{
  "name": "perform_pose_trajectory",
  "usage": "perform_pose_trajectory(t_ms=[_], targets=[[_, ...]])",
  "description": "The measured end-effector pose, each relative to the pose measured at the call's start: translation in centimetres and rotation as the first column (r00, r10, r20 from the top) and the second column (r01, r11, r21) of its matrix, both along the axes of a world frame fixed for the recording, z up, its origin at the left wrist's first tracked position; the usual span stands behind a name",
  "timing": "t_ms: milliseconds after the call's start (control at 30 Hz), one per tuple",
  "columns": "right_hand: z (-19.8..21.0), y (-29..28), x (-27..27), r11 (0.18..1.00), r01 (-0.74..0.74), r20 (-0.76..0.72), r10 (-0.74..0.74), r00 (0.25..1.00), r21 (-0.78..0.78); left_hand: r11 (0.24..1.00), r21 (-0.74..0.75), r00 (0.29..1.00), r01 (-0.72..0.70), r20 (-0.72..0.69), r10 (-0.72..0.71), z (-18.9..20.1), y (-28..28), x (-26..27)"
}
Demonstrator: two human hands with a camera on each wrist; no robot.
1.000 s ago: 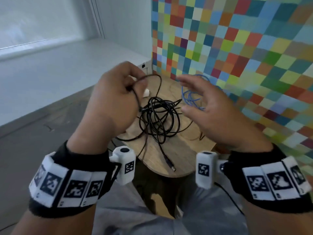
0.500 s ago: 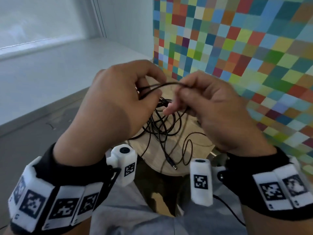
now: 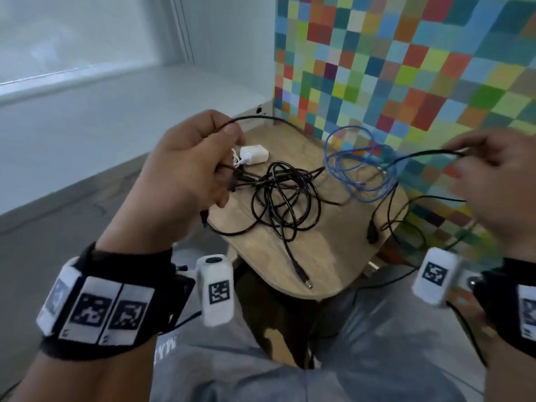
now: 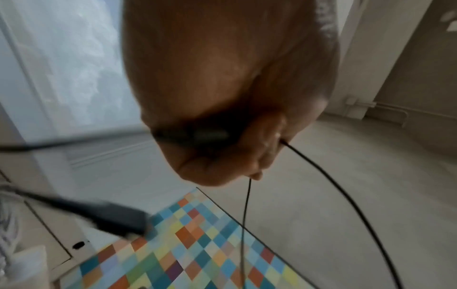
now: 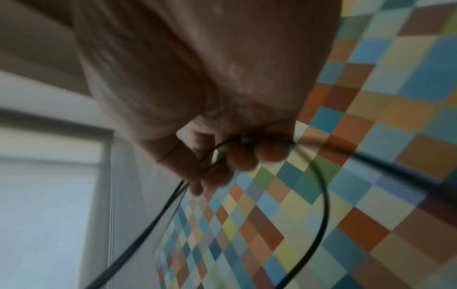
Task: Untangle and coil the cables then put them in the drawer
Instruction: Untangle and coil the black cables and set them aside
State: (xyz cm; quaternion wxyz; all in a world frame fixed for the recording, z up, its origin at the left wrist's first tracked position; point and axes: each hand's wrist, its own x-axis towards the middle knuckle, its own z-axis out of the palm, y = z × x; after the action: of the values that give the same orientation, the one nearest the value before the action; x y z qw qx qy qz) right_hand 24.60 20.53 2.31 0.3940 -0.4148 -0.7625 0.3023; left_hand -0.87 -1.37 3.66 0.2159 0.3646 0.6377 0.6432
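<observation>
Spanning black cable (image 3: 261, 118) between left hand (image 3: 185, 172), seemingly right hand (image 3: 499, 181).

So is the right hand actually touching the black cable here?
Touching. In the right wrist view the right hand has its fingers curled round the black cable; the head view shows it pinched at the fingertips.

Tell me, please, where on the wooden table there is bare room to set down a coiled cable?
The wooden table is bare along its near edge, right of the plug end, and at the far edge behind the white charger. The middle is crowded with the black cable tangle; the blue cable fills the right.
</observation>
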Motion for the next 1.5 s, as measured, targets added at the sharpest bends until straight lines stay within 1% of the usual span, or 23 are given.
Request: perform_pose_trajectory(t_ms=[67,100,200,300,367,400,467,567,633,667,700,733,767,800,833,867,900,967,1067,1167,1267,1367,1500], targets=[[-0.7,-1.0,-1.5,0.997,-0.064,0.159,0.069,0.985,-0.033,0.998,-0.065,0.998,-0.018,-0.053,0.015,0.0,0.7,0.7],[-1.0,-1.5,-1.9,0.994,-0.106,0.17,0.109,0.979,-0.031,0.993,-0.115,0.993,-0.029,-0.117,0.015,0.0,1.1,1.0],[0.0,-4.5,-3.5,0.947,-0.317,-0.002,0.317,0.948,-0.051,0.964,-0.267,0.953,0.02,-0.286,-0.099,0.0,1.8,2.2],[0.3,-7.7,-5.1,0.796,-0.598,-0.03,0.598,0.801,-0.095,0.951,-0.295,0.915,0.088,-0.353,-0.194,0.2,2.4,3.7],[0.4,-9.6,-6.5,0.718,-0.69,0.028,0.695,0.719,-0.092,0.951,-0.282,0.9,0.128,-0.37,-0.231,0.3,2.5,4.4],[0.2,-10.0,-7.1,0.706,-0.702,0.048,0.708,0.705,-0.097,0.952,-0.266,0.901,0.151,-0.359,-0.243,0.3,2.5,4.6],[-0.1,-10.4,-7.7,0.723,-0.682,0.03,0.688,0.725,-0.107,0.953,-0.23,0.918,0.198,-0.298,-0.262,0.1,2.3,4.6],[-0.2,-9.1,-7.1,0.831,-0.541,-0.091,0.533,0.841,-0.132,0.943,-0.247,0.926,0.224,-0.249,-0.285,-0.3,1.5,3.5],[-0.3,-7.4,-6.1,0.889,-0.45,-0.245,0.418,0.875,-0.089,0.927,-0.311,0.896,0.209,-0.319,-0.309,-0.9,1.0,2.5],[-0.2,-6.7,-5.5,0.913,-0.402,-0.293,0.365,0.884,-0.074,0.923,-0.341,0.882,0.178,-0.36,-0.303,-1.2,0.7,2.0],[-0.2,-5.9,-5.0,0.936,-0.345,-0.283,0.315,0.906,-0.063,0.921,-0.36,0.876,0.148,-0.385,-0.291,-1.5,0.5,1.6],[-0.3,-5.2,-4.4,0.956,-0.288,-0.208,0.273,0.939,-0.048,0.923,-0.365,0.88,0.126,-0.389,-0.274,-1.8,0.4,1.3],[-0.6,-4.4,-3.9,0.966,-0.256,-0.067,0.254,0.965,-0.034,0.927,-0.36,0.89,0.107,-0.382,-0.25,-2.0,0.3,1.1],[-0.7,-3.9,-3.5,0.969,-0.242,0.121,0.246,0.962,-0.05,0.933,-0.348,0.899,0.086,-0.378,-0.223,-2.1,0.3,1.0],[-0.8,-3.7,-3.2,0.968,-0.237,0.297,0.251,0.921,-0.085,0.939,-0.335,0.903,0.073,-0.377,-0.205,-2.3,0.3,1.0],[-0.9,-3.8,-3.0,0.963,-0.241,0.408,0.268,0.873,-0.116,0.943,-0.324,0.903,0.078,-0.378,-0.204,-2.3,0.4,1.2],[-1.0,-3.9,-3.0,0.957,-0.258,0.434,0.291,0.853,-0.133,0.941,-0.324,0.898,0.094,-0.381,-0.221,-2.2,0.6,1.5],[-0.7,-5.1,-3.6,0.943,-0.318,0.367,0.332,0.869,-0.1,0.928,-0.34,0.878,0.149,-0.386,-0.283,-2.0,1.0,2.3],[-0.5,-7.4,-5.2,0.888,-0.459,0.176,0.454,0.873,-0.018,0.91,-0.345,0.855,0.228,-0.376,-0.357,-2.0,1.5,3.4],[-1.2,-8.5,-6.4,0.79,-0.609,0.009,0.611,0.792,-0.062,0.933,-0.275,0.852,0.232,-0.406,-0.331,-2.1,1.5,3.2],[-1.2,-8.8,-6.8,0.693,-0.694,-0.119,0.685,0.719,-0.195,0.952,-0.22,0.861,0.214,-0.418,-0.29,-2.2,0.9,2.3],[-1.8,-8.0,-6.4,0.698,-0.67,-0.155,0.654,0.74,-0.254,0.953,-0.24,0.877,0.184,-0.399,-0.269,-2.6,0.4,1.8],[-2.3,-6.9,-5.8,0.736,-0.621,-0.196,0.589,0.784,-0.272,0.93,-0.301,0.876,0.212,-0.363,-0.317,-3.1,-0.1,1.6]])
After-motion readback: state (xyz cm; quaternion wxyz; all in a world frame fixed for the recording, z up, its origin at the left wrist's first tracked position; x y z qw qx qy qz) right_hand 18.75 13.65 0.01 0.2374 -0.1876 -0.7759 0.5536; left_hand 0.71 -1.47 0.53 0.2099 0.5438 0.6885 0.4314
